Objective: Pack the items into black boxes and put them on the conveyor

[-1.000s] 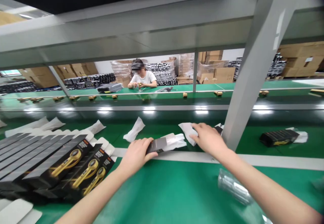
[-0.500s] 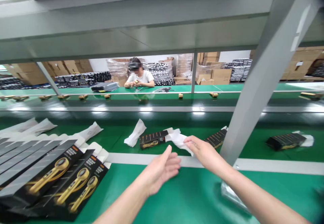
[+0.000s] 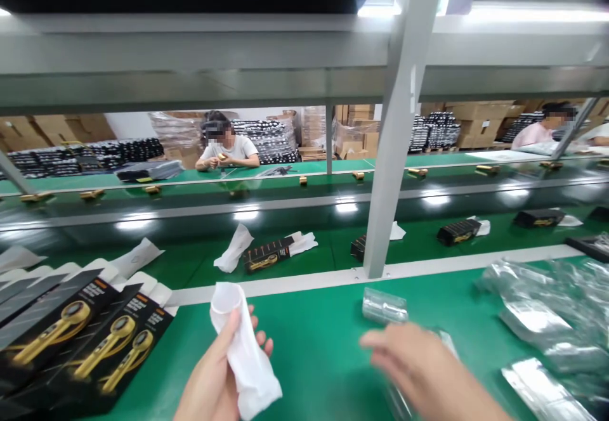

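The left hand [image 3: 214, 380] pinched a light, limp white sleeve [image 3: 245, 351] mid-body, fingers clamped on it, while the right hand [image 3: 409, 364], its fingers too blurred to tell, hovered just beside a clear plastic tube [image 3: 384, 305].

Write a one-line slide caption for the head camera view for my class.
Over a green bench, the left hand holds open a white sleeve; the right hand nears a clear tube.

Legible text: none. Black retail boxes [image 3: 90, 338]: each panel carries a block of small print, orange top line and white lines below, beside a gold product image; too small to read. Black box on the green belt [image 3: 266, 255]: row of small marks along one edge, unreadable.
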Available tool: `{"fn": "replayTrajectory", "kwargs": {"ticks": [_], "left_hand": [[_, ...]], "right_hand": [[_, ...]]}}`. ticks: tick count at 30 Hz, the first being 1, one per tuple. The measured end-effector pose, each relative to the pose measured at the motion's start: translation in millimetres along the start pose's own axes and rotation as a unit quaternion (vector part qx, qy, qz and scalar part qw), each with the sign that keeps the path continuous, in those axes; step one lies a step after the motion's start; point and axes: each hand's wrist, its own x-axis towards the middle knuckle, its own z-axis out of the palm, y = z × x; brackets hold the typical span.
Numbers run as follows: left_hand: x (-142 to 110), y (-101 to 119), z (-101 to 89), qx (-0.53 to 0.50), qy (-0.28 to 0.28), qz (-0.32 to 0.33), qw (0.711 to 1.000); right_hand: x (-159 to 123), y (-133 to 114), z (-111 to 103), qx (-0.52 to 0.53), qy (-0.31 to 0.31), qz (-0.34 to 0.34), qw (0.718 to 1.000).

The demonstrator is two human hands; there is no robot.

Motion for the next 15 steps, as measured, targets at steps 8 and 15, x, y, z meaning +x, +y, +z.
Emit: {"fn": "replayTrajectory", "kwargs": {"ticks": [8,15], "left_hand": [[-29.2,-35.3,1.1,0.071,-0.030,-0.061,0.995],[-21.5,-47.2,-5.9,0.103,-0.053,-0.058,0.992]], "right_hand": [[13.3,52.1,15.1,-0.164,0.027,0.061,0.984],[7.8,70.6,0.4,-0.091,0.025,0.095,0.991]]}}
